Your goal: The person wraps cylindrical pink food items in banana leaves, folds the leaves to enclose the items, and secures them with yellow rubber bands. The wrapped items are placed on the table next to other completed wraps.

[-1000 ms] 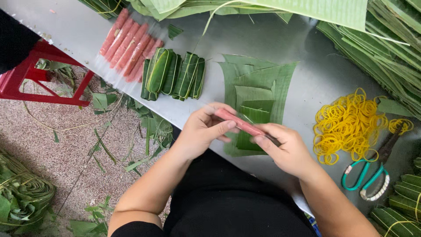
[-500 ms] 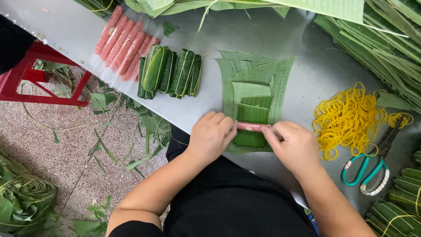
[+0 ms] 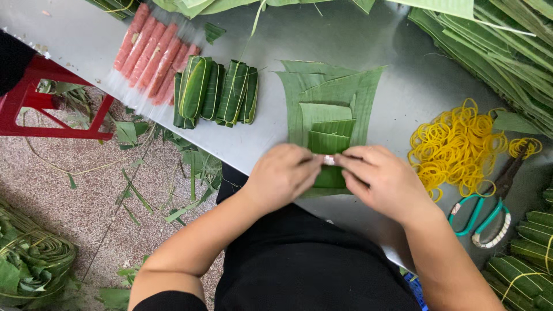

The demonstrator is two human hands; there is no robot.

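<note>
Left hand (image 3: 282, 175) and right hand (image 3: 383, 181) pinch together on a small pink roll (image 3: 329, 160), held over the stacked banana leaves (image 3: 331, 109) at the counter's (image 3: 397, 52) near edge. Risk: an uneven grip may let the roll slip or the leaves tear.

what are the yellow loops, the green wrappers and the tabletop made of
Yellow loops: likely rubber bands, thin, matte, limp in a tangled heap. Green wrappers: apparently banana leaf, ribbed with fine parallel veins. Tabletop: seemingly sheet metal, grey with a dull sheen.
</note>
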